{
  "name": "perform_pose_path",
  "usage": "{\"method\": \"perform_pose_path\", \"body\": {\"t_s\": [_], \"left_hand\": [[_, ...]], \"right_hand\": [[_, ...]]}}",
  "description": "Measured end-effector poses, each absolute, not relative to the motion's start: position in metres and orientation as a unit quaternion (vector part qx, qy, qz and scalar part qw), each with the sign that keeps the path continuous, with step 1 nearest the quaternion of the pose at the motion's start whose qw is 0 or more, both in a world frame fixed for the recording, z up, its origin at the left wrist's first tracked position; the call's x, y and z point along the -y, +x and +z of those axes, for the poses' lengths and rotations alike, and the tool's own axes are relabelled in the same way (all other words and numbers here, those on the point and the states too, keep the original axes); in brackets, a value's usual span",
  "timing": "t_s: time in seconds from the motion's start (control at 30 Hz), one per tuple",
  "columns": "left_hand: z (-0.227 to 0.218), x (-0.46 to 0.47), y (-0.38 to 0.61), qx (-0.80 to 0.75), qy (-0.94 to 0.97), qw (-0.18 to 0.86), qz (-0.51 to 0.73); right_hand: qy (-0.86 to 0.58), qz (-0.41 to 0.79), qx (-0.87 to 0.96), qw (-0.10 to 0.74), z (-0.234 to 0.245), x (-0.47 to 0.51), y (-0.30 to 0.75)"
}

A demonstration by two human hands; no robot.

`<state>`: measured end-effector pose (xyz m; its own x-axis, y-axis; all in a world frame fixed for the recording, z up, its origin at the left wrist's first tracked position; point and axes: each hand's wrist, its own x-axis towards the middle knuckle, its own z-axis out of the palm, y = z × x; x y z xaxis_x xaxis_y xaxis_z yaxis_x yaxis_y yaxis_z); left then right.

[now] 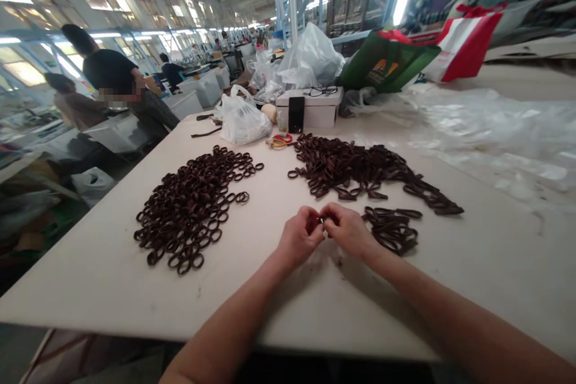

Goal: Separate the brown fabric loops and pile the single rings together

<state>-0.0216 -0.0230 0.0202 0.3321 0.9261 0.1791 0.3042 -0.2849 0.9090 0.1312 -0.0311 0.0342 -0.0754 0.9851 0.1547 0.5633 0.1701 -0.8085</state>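
My left hand (pixel 300 234) and my right hand (pixel 347 229) meet above the pale table (pixel 112 276), fingers pinched together on a small dark brown band (pixel 322 220) that is mostly hidden between them. To the left lies a large heap of round brown bands (pixel 193 207). Beyond my hands spreads a second heap of flattened brown bands (pixel 360 171). A small pile of the same bands (pixel 392 229) sits just right of my right hand.
A white box (pixel 315 109) with a black phone and glasses stands at the back, beside a white plastic bag (pixel 243 117) and scissors (pixel 279 141). Clear plastic sheeting (pixel 486 126) covers the right side. People sit at the tables on the left (pixel 112 81).
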Motion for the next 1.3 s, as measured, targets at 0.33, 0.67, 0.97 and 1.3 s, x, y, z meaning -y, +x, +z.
{"method": "perform_pose_path", "body": {"t_s": [0.33, 0.67, 0.97, 1.3], "left_hand": [[0.022, 0.015, -0.027, -0.473, 0.662, 0.411, 0.412], [0.025, 0.018, -0.024, -0.475, 0.64, 0.44, 0.414], [0.054, -0.033, -0.107, -0.507, 0.423, 0.303, 0.688], [0.046, -0.007, -0.059, -0.45, 0.562, 0.376, 0.583]], "right_hand": [[-0.536, 0.32, 0.69, 0.366, 0.031, 0.037, 0.127], [-0.531, 0.301, 0.716, 0.34, 0.029, 0.033, 0.13], [-0.65, 0.054, 0.709, 0.269, 0.048, 0.011, 0.18], [-0.641, -0.099, 0.75, 0.128, 0.031, -0.003, 0.191]]}}
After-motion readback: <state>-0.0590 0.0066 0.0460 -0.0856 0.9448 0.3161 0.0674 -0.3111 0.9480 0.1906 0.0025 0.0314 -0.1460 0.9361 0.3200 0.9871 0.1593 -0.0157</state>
